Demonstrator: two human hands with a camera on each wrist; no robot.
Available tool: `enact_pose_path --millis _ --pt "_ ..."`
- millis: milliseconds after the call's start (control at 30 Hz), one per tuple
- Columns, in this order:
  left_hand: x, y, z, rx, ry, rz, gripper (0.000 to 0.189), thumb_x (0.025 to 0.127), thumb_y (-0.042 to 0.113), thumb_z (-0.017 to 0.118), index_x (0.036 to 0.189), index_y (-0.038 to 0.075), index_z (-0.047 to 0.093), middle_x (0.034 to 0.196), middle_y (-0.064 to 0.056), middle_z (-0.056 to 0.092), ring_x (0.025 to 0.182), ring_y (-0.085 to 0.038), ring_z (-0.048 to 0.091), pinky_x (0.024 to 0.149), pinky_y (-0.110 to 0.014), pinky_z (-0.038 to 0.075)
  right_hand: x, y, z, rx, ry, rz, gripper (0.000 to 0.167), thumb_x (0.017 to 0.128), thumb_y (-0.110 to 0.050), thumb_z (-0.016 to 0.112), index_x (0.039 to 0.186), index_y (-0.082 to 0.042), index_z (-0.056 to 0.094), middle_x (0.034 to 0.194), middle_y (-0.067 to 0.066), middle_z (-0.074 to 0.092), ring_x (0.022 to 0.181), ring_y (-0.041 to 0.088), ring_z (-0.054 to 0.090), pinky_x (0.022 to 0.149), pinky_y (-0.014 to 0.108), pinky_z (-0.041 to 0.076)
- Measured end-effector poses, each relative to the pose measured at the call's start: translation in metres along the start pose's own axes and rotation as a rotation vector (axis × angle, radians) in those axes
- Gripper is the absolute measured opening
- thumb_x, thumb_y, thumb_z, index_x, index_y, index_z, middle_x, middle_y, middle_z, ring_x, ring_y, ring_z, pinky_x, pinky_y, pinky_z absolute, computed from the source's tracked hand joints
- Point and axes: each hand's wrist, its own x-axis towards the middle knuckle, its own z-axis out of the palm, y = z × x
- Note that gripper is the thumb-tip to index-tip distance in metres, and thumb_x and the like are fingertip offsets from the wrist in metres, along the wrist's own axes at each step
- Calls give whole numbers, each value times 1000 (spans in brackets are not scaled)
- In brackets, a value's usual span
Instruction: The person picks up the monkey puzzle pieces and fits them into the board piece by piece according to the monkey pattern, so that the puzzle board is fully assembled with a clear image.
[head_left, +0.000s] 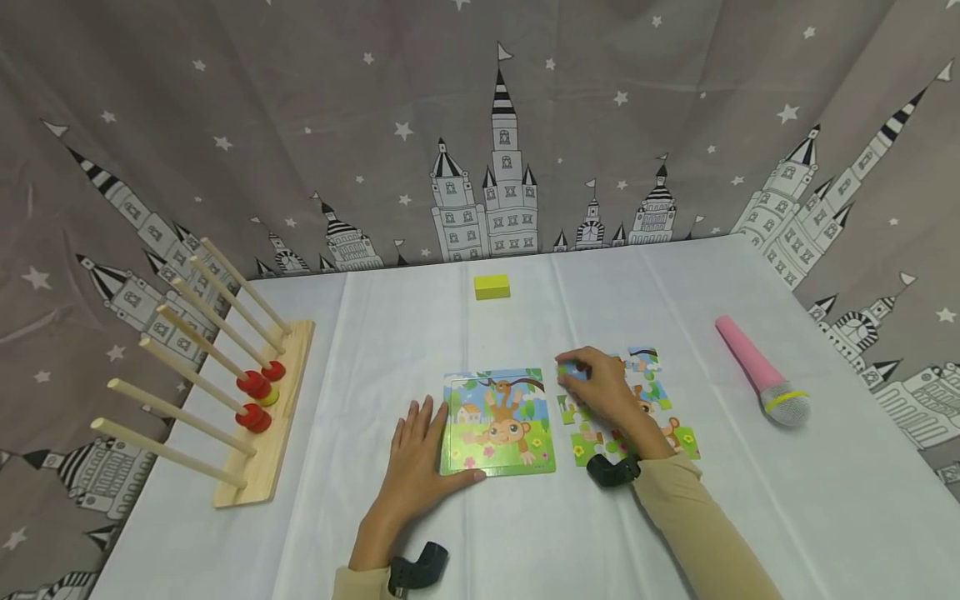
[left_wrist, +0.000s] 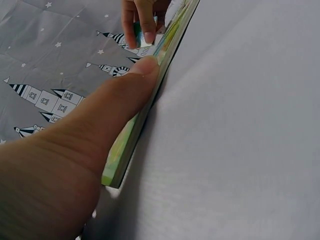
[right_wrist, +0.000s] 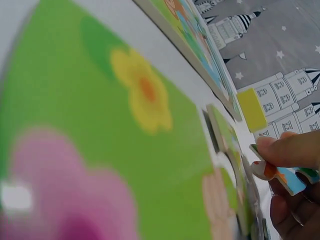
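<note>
A square puzzle board [head_left: 498,421] with a monkey picture and green border lies mid-table. My left hand [head_left: 416,462] rests at its left side, fingers spread along the edge and the thumb [left_wrist: 125,90] on the near rim. To the right, my right hand [head_left: 603,387] pinches a jigsaw puzzle piece [right_wrist: 287,177] between thumb and fingers, raised over the loose puzzle pieces [head_left: 588,442]. Those pieces lie spread in a rough square, partly hidden under the hand and forearm. A green flowered piece [right_wrist: 165,165] looms close in the right wrist view.
At the left stands a wooden peg rack [head_left: 281,425] with slanting rods and several red and yellow beads. A yellow block [head_left: 492,287] sits behind the board. On the right lies a pink toy microphone [head_left: 757,367]. A grey castle-print curtain [head_left: 300,108] hangs behind the table.
</note>
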Motion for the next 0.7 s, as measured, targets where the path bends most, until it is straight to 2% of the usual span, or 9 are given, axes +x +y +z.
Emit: enact_pose_path --millis 333,567,700 --pt "0 0 1 4 1 -1 105 64 62 68 143 7 26 151 -18 17 140 -37 9 112 -54 9 7 -21 18 43 -52 8 29 79 -14 69 107 -11 65 94 6 62 72 15 46 61 26 40" --pt "0 -1 1 12 -6 3 105 65 64 66 143 7 25 151 -19 16 140 -37 8 113 -54 9 16 -41 45 65 -98 -60 28 78 -12 70 105 -11 66 99 4 65 77 13 51 68 25 45" --pt "0 -1 1 12 -7 7 105 65 64 66 143 7 25 151 -19 16 140 -37 8 113 -54 9 18 -55 61 108 -153 -56 28 78 -14 70 106 -12 65 104 4 65 83 16 56 74 28 49"
